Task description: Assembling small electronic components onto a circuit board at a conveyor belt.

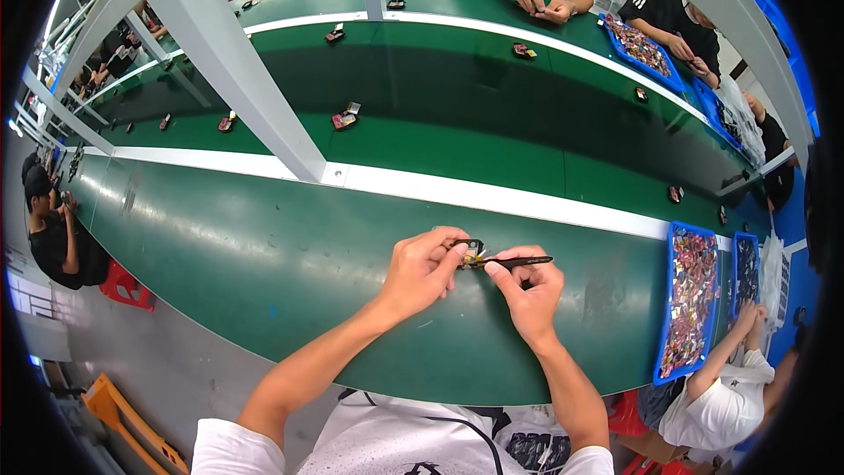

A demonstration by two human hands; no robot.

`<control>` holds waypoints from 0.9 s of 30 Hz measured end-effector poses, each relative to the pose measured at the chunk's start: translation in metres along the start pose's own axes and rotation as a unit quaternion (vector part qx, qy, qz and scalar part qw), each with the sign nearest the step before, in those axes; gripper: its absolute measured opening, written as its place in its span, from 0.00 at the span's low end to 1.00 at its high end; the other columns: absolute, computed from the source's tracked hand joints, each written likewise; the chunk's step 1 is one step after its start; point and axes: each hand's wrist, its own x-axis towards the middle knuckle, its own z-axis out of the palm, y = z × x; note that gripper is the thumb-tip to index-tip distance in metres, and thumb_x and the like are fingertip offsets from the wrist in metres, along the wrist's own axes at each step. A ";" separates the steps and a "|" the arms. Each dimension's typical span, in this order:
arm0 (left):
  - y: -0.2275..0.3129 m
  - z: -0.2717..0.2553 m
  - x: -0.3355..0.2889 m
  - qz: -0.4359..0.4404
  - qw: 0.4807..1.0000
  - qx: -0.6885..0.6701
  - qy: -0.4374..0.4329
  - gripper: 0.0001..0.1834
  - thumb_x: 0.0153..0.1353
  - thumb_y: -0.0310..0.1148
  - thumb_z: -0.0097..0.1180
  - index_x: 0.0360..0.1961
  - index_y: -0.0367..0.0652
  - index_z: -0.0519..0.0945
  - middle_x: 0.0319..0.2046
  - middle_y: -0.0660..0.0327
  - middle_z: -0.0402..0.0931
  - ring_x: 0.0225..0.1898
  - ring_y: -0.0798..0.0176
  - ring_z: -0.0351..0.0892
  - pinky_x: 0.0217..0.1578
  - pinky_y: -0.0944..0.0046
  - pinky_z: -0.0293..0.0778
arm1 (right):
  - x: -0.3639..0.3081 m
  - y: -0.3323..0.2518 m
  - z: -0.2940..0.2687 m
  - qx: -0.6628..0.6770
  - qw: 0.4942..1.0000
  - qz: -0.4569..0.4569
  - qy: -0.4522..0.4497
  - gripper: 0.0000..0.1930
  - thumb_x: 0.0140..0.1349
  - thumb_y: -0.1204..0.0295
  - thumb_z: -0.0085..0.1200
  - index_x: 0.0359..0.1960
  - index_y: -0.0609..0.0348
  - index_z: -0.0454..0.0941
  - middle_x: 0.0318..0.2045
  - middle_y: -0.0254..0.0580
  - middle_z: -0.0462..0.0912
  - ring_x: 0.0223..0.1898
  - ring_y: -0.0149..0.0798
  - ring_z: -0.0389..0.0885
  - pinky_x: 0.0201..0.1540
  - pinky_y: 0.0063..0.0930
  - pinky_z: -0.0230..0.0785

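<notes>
Over the green worktable [264, 255], my left hand [422, 271] pinches a small black plastic casing [471, 247] with pale and yellowish parts inside, too small to make out. Black tweezers [526, 260] are held in my right hand [532, 295], between thumb and fingers. Their tips reach the open side of the casing, close to a small yellow and white piece. Whether the tips grip that piece I cannot tell. Both forearms come up from the table's near edge.
A blue tray [690, 299] full of small red-and-gold parts stands right, beside a second tray [746, 273] of dark parts. Beyond a white rail [492, 198], a green conveyor belt [422, 136] carries several small units. A grey post [229, 62] rises at left. Co-workers sit around.
</notes>
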 end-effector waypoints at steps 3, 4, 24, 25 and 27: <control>0.001 0.000 -0.001 -0.005 1.000 -0.006 -0.002 0.11 0.70 0.23 0.54 0.51 0.30 0.79 0.32 0.56 0.84 0.21 0.72 0.78 0.18 0.72 0.73 | -0.001 -0.001 -0.001 -0.039 0.999 -0.018 -0.012 0.07 0.57 0.81 0.69 0.36 0.64 0.83 0.13 0.21 0.69 0.15 0.14 0.58 0.19 0.16 0.46; 0.001 0.001 -0.001 -0.006 1.000 -0.006 -0.002 0.11 0.70 0.23 0.54 0.51 0.30 0.79 0.32 0.56 0.84 0.21 0.72 0.78 0.18 0.72 0.73 | -0.001 -0.002 -0.001 -0.040 0.999 -0.018 -0.012 0.07 0.57 0.81 0.69 0.36 0.64 0.83 0.13 0.21 0.69 0.15 0.14 0.58 0.19 0.16 0.46; -0.003 -0.001 -0.001 -0.006 0.996 -0.079 -0.036 0.12 0.71 0.22 0.54 0.53 0.27 0.77 0.35 0.53 0.83 0.23 0.69 0.80 0.19 0.70 0.77 | 0.006 -0.008 -0.007 0.123 0.986 0.107 -0.037 0.06 0.61 0.84 0.65 0.37 0.67 0.80 0.26 0.30 0.81 0.23 0.15 0.69 0.24 0.12 0.58; -0.003 -0.001 -0.001 -0.006 0.996 -0.079 -0.036 0.12 0.71 0.22 0.54 0.53 0.27 0.77 0.35 0.53 0.83 0.23 0.69 0.80 0.19 0.70 0.77 | 0.006 -0.009 -0.006 0.123 0.986 0.107 -0.038 0.06 0.61 0.84 0.65 0.37 0.67 0.80 0.26 0.30 0.81 0.23 0.15 0.69 0.24 0.12 0.58; -0.004 -0.002 0.000 -0.037 0.992 -0.115 -0.043 0.13 0.71 0.23 0.54 0.53 0.27 0.77 0.37 0.53 0.83 0.24 0.68 0.81 0.19 0.70 0.77 | 0.006 -0.013 -0.004 0.132 0.984 0.114 -0.025 0.06 0.61 0.84 0.65 0.37 0.66 0.81 0.25 0.28 0.79 0.22 0.15 0.67 0.23 0.12 0.55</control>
